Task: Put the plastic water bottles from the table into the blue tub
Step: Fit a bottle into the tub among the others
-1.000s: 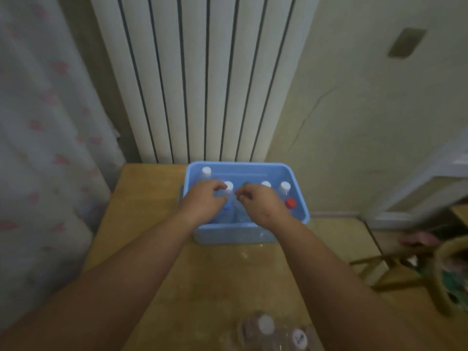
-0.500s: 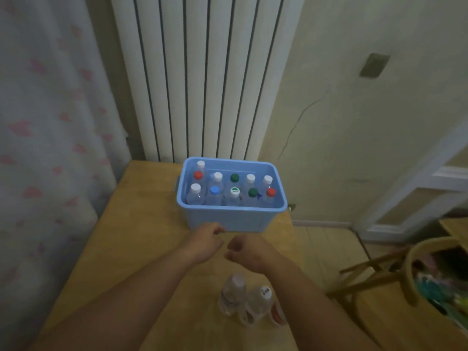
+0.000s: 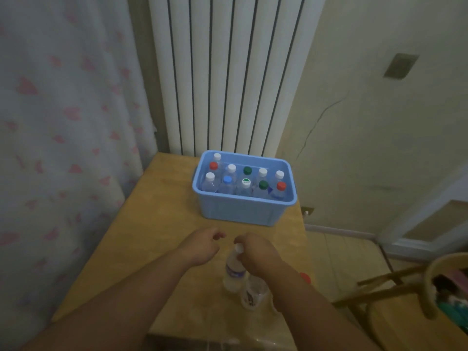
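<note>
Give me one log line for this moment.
phase: pick | right hand: grips white-capped bottle on table | left hand: free | blue tub: holds upright bottles

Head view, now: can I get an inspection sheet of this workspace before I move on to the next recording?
Surface: wooden table, holding the tub and loose bottles.
Job's things: blue tub at the far end with eleven capped bottles upright inside. Near the hands stand a white-capped bottle, a second bottle and a red cap beside the right forearm.
Clutter: nothing seen.
Grippers: left hand loosely curled, holds nothing; right hand curled at the white cap, grip unclear.
Cables: nothing seen.
Surroundings: radiator, curtain, wooden chair, cracked wall.
</note>
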Tool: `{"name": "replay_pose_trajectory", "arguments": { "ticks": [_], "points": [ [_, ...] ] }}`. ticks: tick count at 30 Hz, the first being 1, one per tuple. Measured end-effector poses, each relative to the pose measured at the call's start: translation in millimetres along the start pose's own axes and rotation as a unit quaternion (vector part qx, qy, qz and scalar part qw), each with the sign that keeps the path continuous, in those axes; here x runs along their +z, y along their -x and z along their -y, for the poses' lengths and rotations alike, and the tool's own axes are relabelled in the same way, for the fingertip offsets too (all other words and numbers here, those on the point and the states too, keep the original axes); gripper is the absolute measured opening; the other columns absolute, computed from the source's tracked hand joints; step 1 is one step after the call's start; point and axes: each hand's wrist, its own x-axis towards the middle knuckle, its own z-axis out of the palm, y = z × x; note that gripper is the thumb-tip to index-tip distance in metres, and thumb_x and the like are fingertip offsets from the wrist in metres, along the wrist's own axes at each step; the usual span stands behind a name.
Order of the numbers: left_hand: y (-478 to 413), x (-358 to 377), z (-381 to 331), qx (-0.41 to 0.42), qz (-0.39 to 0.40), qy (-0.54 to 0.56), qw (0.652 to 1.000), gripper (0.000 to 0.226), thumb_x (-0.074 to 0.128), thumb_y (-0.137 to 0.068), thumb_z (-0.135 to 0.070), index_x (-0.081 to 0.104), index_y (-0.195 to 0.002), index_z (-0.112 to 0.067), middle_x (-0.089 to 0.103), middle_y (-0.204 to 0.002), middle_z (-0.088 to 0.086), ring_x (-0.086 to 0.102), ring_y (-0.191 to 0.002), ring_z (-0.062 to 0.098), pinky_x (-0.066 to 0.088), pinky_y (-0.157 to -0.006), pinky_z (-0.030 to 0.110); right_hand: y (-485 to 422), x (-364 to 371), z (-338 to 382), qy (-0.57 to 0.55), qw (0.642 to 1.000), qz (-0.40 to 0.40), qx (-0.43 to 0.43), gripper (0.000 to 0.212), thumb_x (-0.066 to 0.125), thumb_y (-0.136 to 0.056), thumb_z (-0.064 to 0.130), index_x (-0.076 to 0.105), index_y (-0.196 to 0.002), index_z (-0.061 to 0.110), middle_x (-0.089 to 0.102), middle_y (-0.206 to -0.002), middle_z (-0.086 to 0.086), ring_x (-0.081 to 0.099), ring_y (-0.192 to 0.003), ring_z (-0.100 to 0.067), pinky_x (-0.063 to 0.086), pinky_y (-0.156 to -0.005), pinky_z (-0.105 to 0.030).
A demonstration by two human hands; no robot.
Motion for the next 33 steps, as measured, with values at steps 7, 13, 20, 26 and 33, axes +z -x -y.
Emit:
{"name": "replay_pose_trajectory", "arguments": {
  "ticks": [7,13,20,26,33],
  "points": [
    [1,-23,-18,0.027,0.049,0.221,0.974,0.068,0.062,-0.070,0.006,0.055,-0.131,-0.022,0.059,-0.130,-0.001,0.054,-0.122,0.012,0.054,-0.084,0.029,-5,-73,21,-0.082,0.992,-0.087,-0.051,0.033,0.060,-0.088,0.022,0.062,-0.120,0.030,0.062,-0.122,-0.003,0.058,-0.111,-0.025,0.051,-0.091,-0.038],
    [-16,-65,-48,0.099,0.010,0.267,0.959,0.064,0.086,-0.071,-0.016,0.055,-0.126,-0.025,0.067,-0.118,-0.007,0.063,-0.108,0.008,0.056,-0.089,0.027,-17,-124,46,-0.153,0.975,-0.147,-0.065,0.038,0.054,-0.094,0.019,0.056,-0.129,0.033,0.065,-0.118,-0.004,0.060,-0.103,-0.020,0.049,-0.084,-0.029],
    [-69,-110,-65,0.113,-0.033,0.208,0.971,0.068,0.089,-0.063,-0.028,0.057,-0.123,-0.029,0.067,-0.112,-0.008,0.063,-0.104,0.013,0.055,-0.092,0.041,-49,-161,69,-0.198,0.953,-0.229,-0.034,0.042,0.064,-0.085,0.039,0.059,-0.125,0.030,0.061,-0.100,0.005,0.058,-0.089,-0.011,0.044,-0.068,-0.016],
    [-122,-137,-82,0.155,-0.035,0.197,0.967,0.083,0.085,-0.049,-0.048,0.054,-0.125,-0.034,0.067,-0.112,-0.011,0.063,-0.106,0.011,0.053,-0.095,0.042,-89,-189,80,-0.130,0.942,-0.310,0.006,0.033,0.061,-0.089,0.034,0.060,-0.121,0.027,0.065,-0.113,-0.002,0.059,-0.104,-0.022,0.050,-0.088,-0.036],
    [-175,-160,-111,0.201,-0.026,0.240,0.949,0.070,0.086,-0.071,-0.026,0.044,-0.127,-0.036,0.059,-0.122,-0.009,0.058,-0.110,0.007,0.051,-0.090,0.026,-132,-218,66,-0.123,0.925,-0.359,0.011,0.032,0.057,-0.092,0.027,0.061,-0.123,0.027,0.063,-0.123,-0.005,0.057,-0.112,-0.022,0.042,-0.088,-0.025]
  ]
}}
